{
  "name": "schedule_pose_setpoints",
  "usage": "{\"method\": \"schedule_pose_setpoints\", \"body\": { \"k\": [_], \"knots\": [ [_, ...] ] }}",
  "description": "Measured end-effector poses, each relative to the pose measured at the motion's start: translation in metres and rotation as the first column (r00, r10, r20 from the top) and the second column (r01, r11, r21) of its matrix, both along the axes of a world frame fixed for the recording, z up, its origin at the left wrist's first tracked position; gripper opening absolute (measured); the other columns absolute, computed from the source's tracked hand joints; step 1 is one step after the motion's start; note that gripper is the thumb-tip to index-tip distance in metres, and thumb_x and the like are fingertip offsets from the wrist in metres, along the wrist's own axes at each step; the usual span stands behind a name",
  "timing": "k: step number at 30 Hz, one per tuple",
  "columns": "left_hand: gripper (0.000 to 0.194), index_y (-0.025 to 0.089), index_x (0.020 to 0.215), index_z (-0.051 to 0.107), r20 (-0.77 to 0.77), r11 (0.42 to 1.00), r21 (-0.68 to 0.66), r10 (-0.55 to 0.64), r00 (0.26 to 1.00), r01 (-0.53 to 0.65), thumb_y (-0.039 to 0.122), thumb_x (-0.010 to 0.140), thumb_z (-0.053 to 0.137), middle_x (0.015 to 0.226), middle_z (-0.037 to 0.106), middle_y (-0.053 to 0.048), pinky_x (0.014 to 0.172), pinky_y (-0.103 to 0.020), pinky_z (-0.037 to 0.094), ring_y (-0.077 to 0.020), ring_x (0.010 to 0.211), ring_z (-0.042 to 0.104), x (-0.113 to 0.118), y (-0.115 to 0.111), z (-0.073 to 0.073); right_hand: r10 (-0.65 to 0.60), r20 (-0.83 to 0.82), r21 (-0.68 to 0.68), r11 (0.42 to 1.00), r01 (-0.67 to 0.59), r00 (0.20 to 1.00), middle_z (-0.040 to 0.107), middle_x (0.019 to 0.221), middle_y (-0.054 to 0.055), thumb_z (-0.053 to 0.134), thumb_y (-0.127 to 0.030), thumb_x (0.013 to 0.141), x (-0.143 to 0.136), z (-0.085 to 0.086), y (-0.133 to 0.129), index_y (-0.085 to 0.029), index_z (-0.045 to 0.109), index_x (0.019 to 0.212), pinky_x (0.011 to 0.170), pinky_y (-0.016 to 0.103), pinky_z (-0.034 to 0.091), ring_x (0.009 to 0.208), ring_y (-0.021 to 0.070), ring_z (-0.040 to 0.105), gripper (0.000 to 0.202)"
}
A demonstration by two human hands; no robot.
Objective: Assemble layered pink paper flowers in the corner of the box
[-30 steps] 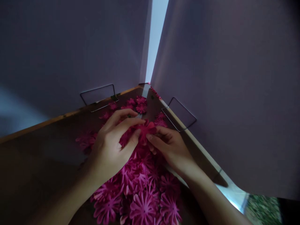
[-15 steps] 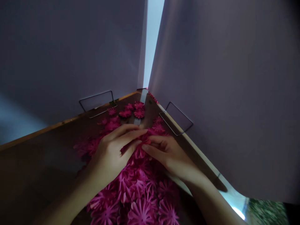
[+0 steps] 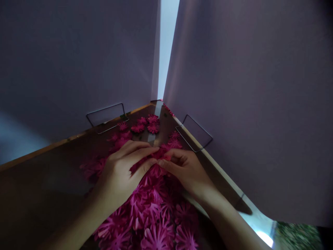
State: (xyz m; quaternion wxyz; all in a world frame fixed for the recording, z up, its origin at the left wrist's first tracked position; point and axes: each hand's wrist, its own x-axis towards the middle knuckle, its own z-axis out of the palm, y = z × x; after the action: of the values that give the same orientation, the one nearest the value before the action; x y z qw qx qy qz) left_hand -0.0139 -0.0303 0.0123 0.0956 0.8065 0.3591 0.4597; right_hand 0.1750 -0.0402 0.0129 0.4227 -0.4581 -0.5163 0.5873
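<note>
Over a heap of magenta artificial flowers (image 3: 156, 211), my hands meet with their fingertips almost touching. My right hand (image 3: 188, 170) pinches a reddish-pink flower piece (image 3: 167, 158) between thumb and fingers. On the other side, my left hand (image 3: 127, 166) closes thumb and fingers around pink petals, its long fingers stretched over the top. Most of the held piece is hidden behind the fingers. Flat, many-petalled blossoms lie loosely on one another below both hands.
The flowers lie on a dark tabletop (image 3: 59, 173) with a light edge (image 3: 223, 170). Tall grey panels (image 3: 78, 62) rise behind it, parted by a bright gap (image 3: 166, 45). Two wire frames (image 3: 197, 133) stand at the edges. Several separate blossoms (image 3: 153, 128) lie near the far corner.
The view has shifted slightly. My fingertips have drawn a little closer together, and more of the reddish piece shows in my right hand.
</note>
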Motion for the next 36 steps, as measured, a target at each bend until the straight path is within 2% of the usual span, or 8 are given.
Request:
{"method": "schedule_pose_setpoints", "body": {
  "k": [5, 10, 15, 20, 25, 29, 34, 36],
  "knots": [
    [0.017, 0.020, 0.102, 0.071, 0.048, 1.000, 0.008, 0.007, 0.999, -0.007, 0.014, 0.086, 0.068, 0.101, 0.068, -0.004, 0.085, -0.029, 0.053, -0.0151, 0.094, 0.064, 0.001, -0.001, 0.003, -0.011, 0.047, 0.072, 0.997, 0.008, 0.999, 0.058, 0.067, -0.002, 0.073, -0.035, 0.078, -0.004, -0.003, 0.000, -0.017, 0.062, 0.070, 0.057, 0.023, 0.035, 0.060, 0.0099, 0.049, 0.023],
    [0.013, 0.019, 0.091, 0.071, 0.082, 0.999, 0.024, 0.035, 0.996, -0.037, 0.016, 0.079, 0.076, 0.095, 0.068, -0.003, 0.084, -0.030, 0.052, -0.0159, 0.092, 0.064, 0.004, -0.002, 0.010, -0.043, 0.090, 0.150, 0.988, 0.029, 0.995, 0.063, 0.069, -0.001, 0.069, -0.024, 0.080, -0.006, -0.004, -0.002, -0.019, 0.065, 0.072, 0.060, 0.023, 0.039, 0.063, 0.0113, 0.055, 0.010],
    [0.004, 0.018, 0.085, 0.070, 0.014, 1.000, -0.008, 0.030, 0.999, -0.030, 0.015, 0.083, 0.072, 0.102, 0.067, -0.005, 0.090, -0.031, 0.050, -0.0171, 0.099, 0.062, 0.004, -0.003, 0.008, -0.121, 0.274, 0.260, 0.964, 0.048, 0.954, 0.067, 0.071, -0.001, 0.067, -0.018, 0.078, -0.005, -0.004, -0.002, -0.019, 0.070, 0.076, 0.060, 0.024, 0.040, 0.065, 0.0129, 0.058, 0.004],
    [0.011, 0.018, 0.091, 0.070, -0.030, 0.998, -0.031, 0.047, 0.998, -0.048, 0.010, 0.085, 0.064, 0.112, 0.064, -0.006, 0.095, -0.032, 0.049, -0.0182, 0.107, 0.060, 0.002, -0.002, 0.004, -0.190, 0.431, 0.374, 0.927, 0.017, 0.882, 0.069, 0.070, -0.002, 0.070, -0.021, 0.080, -0.004, -0.002, -0.003, -0.020, 0.072, 0.078, 0.060, 0.025, 0.039, 0.062, 0.0124, 0.058, 0.003],
    [0.012, 0.017, 0.090, 0.070, -0.025, 0.995, 0.015, 0.101, 0.995, -0.101, 0.009, 0.084, 0.063, 0.115, 0.062, -0.007, 0.092, -0.033, 0.051, -0.0188, 0.103, 0.061, 0.004, -0.002, 0.003, -0.161, 0.470, 0.393, 0.919, -0.042, 0.868, 0.074, 0.079, -0.001, 0.073, -0.033, 0.081, -0.005, 0.001, -0.004, -0.023, 0.075, 0.089, 0.064, 0.026, 0.043, 0.066, 0.0142, 0.063, 0.012],
    [0.008, 0.017, 0.083, 0.070, -0.023, 0.987, 0.041, 0.157, 0.987, -0.156, 0.012, 0.083, 0.065, 0.113, 0.061, -0.008, 0.087, -0.036, 0.052, -0.0199, 0.097, 0.061, 0.002, 0.000, 0.004, -0.141, 0.480, 0.394, 0.916, -0.069, 0.866, 0.077, 0.088, 0.001, 0.072, -0.035, 0.083, -0.006, 0.000, -0.003, -0.026, 0.075, 0.099, 0.069, 0.028, 0.047, 0.070, 0.0163, 0.066, 0.019],
    [0.006, 0.019, 0.078, 0.070, -0.004, 0.985, 0.011, 0.175, 0.985, -0.175, 0.018, 0.083, 0.068, 0.113, 0.062, -0.007, 0.087, -0.039, 0.051, -0.0228, 0.101, 0.061, -0.003, 0.003, 0.004, -0.126, 0.481, 0.361, 0.930, -0.065, 0.867, 0.077, 0.096, 0.002, 0.072, -0.040, 0.082, -0.007, 0.000, -0.005, -0.026, 0.073, 0.108, 0.072, 0.032, 0.049, 0.075, 0.0194, 0.069, 0.030],
    [0.007, 0.020, 0.075, 0.070, 0.004, 0.982, -0.004, 0.187, 0.982, -0.187, 0.021, 0.082, 0.070, 0.113, 0.061, -0.007, 0.088, -0.041, 0.051, -0.0239, 0.102, 0.061, -0.004, 0.004, 0.004, -0.092, 0.435, 0.306, 0.951, -0.051, 0.896, 0.077, 0.098, 0.003, 0.073, -0.040, 0.082, -0.007, 0.000, -0.007, -0.026, 0.072, 0.111, 0.075, 0.034, 0.051, 0.080, 0.0212, 0.070, 0.032]
  ]
}}
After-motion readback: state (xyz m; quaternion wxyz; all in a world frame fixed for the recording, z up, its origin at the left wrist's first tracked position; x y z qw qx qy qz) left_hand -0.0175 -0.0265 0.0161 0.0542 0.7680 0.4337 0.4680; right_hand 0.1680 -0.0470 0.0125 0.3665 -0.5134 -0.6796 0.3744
